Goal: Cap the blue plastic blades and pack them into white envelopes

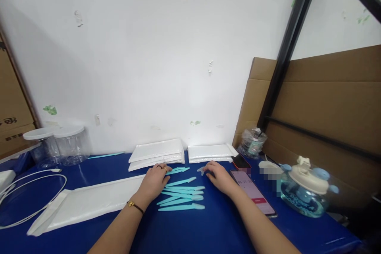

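Observation:
My left hand [154, 181] is closed, with its fingers at the handle end of a light-blue eyebrow razor [179, 170], where more than one razor seems to overlap. Below it, several more eyebrow razors [184, 197] lie loosely fanned on the table, blades toward the right. Across a small gap, my right hand [219, 176] has curled fingers, with the fingertips at small clear plastic pieces [201, 171], perhaps caps. The palms hide part of both grips. A long white padded envelope [98, 201] lies flat beside my left hand.
White padded envelopes lie in a left stack [157, 151] and a right stack [210, 151] by the wall. A phone [253, 192] and a blue water bottle [306, 190] are at right. Clear jars [71, 147] and a white cable [32, 174] occupy the left of the blue table [178, 234].

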Action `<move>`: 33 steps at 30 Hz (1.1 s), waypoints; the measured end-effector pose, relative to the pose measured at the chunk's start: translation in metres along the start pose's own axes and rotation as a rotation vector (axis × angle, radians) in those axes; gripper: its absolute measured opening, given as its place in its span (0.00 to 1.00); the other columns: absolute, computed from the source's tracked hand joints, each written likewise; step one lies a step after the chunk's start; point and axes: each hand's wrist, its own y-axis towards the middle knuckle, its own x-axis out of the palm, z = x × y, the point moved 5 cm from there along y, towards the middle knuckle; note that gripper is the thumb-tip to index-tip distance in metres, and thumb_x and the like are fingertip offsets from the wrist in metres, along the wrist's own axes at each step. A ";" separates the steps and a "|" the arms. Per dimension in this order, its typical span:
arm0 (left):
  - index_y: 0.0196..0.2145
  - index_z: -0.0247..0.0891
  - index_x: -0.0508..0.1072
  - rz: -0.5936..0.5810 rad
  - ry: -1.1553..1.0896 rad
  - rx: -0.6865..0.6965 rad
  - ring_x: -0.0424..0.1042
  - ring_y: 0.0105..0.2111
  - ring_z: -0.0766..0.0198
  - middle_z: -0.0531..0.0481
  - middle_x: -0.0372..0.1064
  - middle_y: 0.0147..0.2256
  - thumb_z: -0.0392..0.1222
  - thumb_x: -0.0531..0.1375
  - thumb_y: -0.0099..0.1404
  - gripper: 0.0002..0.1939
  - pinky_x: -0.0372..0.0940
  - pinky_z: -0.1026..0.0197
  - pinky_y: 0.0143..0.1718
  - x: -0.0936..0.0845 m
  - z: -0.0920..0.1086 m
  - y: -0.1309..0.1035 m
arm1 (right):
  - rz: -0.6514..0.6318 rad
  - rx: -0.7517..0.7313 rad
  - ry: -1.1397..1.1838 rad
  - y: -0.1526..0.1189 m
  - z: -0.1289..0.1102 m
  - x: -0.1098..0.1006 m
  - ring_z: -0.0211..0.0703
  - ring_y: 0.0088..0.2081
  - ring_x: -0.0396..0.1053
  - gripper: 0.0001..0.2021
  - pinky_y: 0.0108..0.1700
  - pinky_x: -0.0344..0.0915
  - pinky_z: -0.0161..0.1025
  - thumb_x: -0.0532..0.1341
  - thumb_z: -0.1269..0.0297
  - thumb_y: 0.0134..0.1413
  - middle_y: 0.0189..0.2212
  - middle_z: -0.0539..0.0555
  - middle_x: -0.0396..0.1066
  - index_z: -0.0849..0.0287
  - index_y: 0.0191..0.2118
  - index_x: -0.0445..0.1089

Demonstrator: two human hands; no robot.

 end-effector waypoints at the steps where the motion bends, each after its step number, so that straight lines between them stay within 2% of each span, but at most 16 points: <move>1: 0.45 0.44 0.70 -0.004 0.026 -0.005 0.63 0.49 0.58 0.49 0.67 0.47 0.38 0.54 0.62 0.14 0.56 0.59 0.49 0.002 -0.002 0.001 | -0.025 -0.001 -0.035 0.000 0.001 0.003 0.44 0.42 0.66 0.13 0.46 0.62 0.39 0.55 0.77 0.49 0.39 0.55 0.69 0.56 0.38 0.72; 7: 0.34 0.42 0.71 -0.001 0.085 -0.018 0.66 0.42 0.58 0.50 0.70 0.37 0.39 0.53 0.62 0.07 0.56 0.59 0.41 0.001 0.002 0.002 | -0.077 0.040 -0.283 0.001 -0.002 0.011 0.45 0.36 0.66 0.05 0.38 0.62 0.37 0.56 0.71 0.54 0.33 0.55 0.67 0.57 0.34 0.70; 11: 0.30 0.39 0.71 0.010 0.166 0.000 0.67 0.39 0.57 0.47 0.70 0.33 0.39 0.48 0.65 0.13 0.55 0.58 0.39 -0.003 0.010 0.000 | -0.028 -0.010 -0.348 0.000 -0.008 0.011 0.47 0.37 0.65 0.05 0.40 0.61 0.40 0.55 0.68 0.56 0.33 0.56 0.67 0.58 0.32 0.67; 13: 0.31 0.38 0.70 0.028 0.166 0.012 0.67 0.39 0.57 0.46 0.69 0.32 0.40 0.46 0.66 0.15 0.54 0.58 0.39 -0.005 0.012 0.000 | -0.007 0.009 -0.225 -0.001 -0.008 0.011 0.44 0.35 0.65 0.07 0.39 0.61 0.39 0.53 0.67 0.58 0.32 0.55 0.67 0.58 0.31 0.66; 17: 0.32 0.39 0.68 0.051 0.073 0.031 0.67 0.36 0.59 0.49 0.70 0.32 0.40 0.45 0.67 0.13 0.53 0.59 0.37 -0.007 0.014 -0.001 | 0.006 0.125 0.243 -0.002 -0.003 0.012 0.37 0.25 0.64 0.10 0.29 0.61 0.35 0.51 0.60 0.60 0.26 0.50 0.66 0.58 0.33 0.66; 21: 0.31 0.39 0.67 0.052 0.014 0.032 0.67 0.34 0.61 0.51 0.70 0.30 0.39 0.46 0.67 0.12 0.53 0.60 0.36 -0.008 0.015 -0.002 | -0.032 0.122 0.542 -0.002 -0.006 0.012 0.38 0.29 0.67 0.11 0.31 0.63 0.34 0.57 0.58 0.55 0.28 0.51 0.69 0.60 0.38 0.68; 33: 0.29 0.40 0.65 0.035 -0.022 0.042 0.67 0.31 0.63 0.53 0.69 0.29 0.38 0.46 0.67 0.11 0.52 0.62 0.34 -0.009 0.020 -0.001 | -0.040 0.134 0.587 -0.001 -0.018 0.019 0.40 0.28 0.69 0.12 0.32 0.64 0.35 0.60 0.56 0.51 0.24 0.51 0.70 0.61 0.35 0.71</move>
